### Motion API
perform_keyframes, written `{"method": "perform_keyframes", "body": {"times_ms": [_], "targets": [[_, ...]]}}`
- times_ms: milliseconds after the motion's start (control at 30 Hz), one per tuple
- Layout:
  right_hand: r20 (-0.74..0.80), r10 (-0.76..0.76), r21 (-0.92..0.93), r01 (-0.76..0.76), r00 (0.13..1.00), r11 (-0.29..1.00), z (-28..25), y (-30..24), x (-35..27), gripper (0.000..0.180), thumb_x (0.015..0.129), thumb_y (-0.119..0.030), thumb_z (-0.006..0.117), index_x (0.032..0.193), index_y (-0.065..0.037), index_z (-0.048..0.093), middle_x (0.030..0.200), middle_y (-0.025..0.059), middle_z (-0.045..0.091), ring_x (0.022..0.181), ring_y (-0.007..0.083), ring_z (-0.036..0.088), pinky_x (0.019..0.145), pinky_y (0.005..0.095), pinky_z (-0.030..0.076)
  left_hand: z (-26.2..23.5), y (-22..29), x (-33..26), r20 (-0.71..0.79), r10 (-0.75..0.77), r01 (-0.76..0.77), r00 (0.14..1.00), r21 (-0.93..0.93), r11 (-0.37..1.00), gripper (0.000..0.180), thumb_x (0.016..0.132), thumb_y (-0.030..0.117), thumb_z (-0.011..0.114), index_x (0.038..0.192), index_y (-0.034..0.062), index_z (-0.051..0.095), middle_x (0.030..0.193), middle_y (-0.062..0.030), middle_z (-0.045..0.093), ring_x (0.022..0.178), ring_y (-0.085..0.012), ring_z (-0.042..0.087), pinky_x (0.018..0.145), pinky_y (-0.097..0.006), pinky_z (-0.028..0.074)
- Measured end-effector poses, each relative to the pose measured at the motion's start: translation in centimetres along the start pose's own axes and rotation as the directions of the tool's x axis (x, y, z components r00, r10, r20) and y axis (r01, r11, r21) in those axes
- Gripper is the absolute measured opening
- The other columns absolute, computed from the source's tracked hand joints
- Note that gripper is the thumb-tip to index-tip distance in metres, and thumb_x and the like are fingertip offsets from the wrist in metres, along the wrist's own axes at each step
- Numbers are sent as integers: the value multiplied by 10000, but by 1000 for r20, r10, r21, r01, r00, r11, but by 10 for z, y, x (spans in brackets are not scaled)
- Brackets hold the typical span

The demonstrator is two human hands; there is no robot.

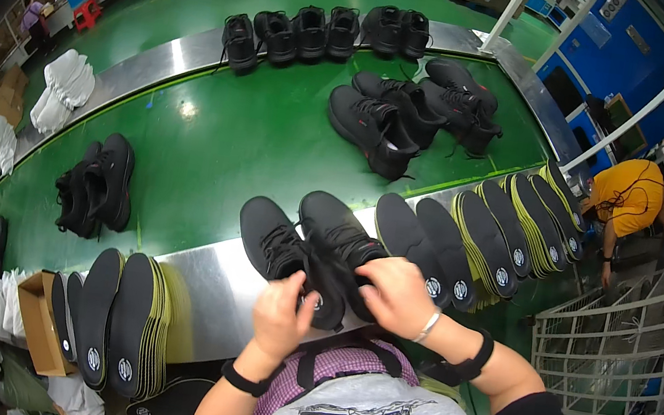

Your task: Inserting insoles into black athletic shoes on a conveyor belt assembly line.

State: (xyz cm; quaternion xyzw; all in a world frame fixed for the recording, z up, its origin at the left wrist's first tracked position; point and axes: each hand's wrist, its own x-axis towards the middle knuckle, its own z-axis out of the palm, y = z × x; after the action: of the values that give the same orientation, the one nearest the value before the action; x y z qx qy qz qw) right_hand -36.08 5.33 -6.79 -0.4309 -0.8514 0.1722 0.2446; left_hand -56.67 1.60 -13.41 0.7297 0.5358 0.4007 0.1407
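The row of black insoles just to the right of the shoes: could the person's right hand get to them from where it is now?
Probably yes. The right hand rests on a black shoe, and the row of insoles lies right beside it on the metal ledge with nothing between.

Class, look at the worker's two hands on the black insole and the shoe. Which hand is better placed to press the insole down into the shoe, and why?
Probably the right hand: it lies over the opening of the black shoe, on the black insole. The left hand grips the insole's near end, away from the opening.

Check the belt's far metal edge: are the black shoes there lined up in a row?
Yes: a row of black shoes stands side by side along the far metal edge of the green belt.
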Motion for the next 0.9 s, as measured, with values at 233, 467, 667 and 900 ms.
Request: {"method": "perform_keyframes", "body": {"times_ms": [233,467,667,900], "targets": [[281,455,255,-523,845,813,39,46,-67,488,763,-237,574,1129,40,408,1030,233,499,935,327,516,812,372,426,34,35,35,426,-452,359,784,282,890,970,696,504,617,1330,-22,106,695,-234,593,667,-379,600,609,-431,481],[223,251,-31,-251,942,968,39,97,-72,461,751,-234,581,1145,-36,446,1076,160,497,945,284,510,794,383,414,38,15,53,397,-479,342,783,369,864,794,632,172,577,1336,134,211,688,-202,595,644,-363,589,614,-445,474],[158,336,-216,-299,929,929,33,137,-91,533,717,-293,606,1195,-122,443,1308,193,306,1250,336,227,990,509,180,6,-11,81,233,-574,502,785,304,810,676,625,89,523,1272,145,334,544,-186,541,546,-358,562,588,-447,452],[151,373,-314,-313,916,896,41,142,-98,493,749,-311,560,1210,-171,455,1345,170,274,1280,304,185,1014,503,121,-42,-133,199,1,-351,342,936,229,912,669,687,101,534,1308,123,287,805,-228,599,748,-356,592,698,-410,461]]}}
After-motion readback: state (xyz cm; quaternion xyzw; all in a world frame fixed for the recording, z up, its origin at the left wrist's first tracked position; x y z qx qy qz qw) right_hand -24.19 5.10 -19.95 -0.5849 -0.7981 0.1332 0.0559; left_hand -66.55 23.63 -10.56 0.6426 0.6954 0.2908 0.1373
